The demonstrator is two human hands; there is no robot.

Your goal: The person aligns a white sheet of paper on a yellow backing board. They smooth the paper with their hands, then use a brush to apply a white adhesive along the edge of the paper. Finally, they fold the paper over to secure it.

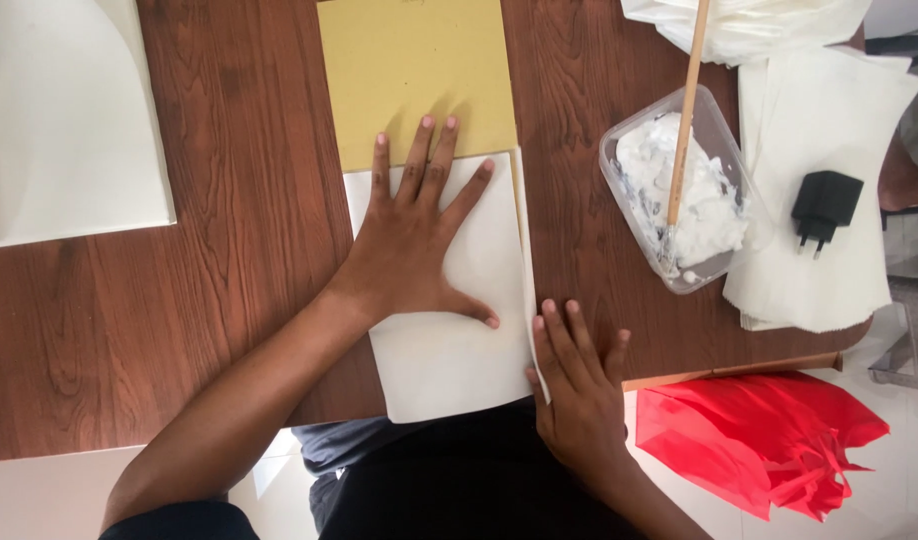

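Observation:
My left hand [419, 240] lies flat with fingers spread on a white sheet of paper [449, 360], fingertips reaching onto the yellow-brown card [414, 70] beneath it. My right hand [579, 390] rests with fingers together on the wooden table at the sheet's lower right edge, touching a folded-up strip of the paper [528, 280]. Neither hand grips anything.
A clear plastic tub of white paste [679, 190] with a wooden-handled brush [687, 110] stands to the right. Beyond it lie white sheets [829, 110] with a black plug adapter [824, 205]. A white sheet [69, 120] lies far left; a red bag [759, 440] sits below the table edge.

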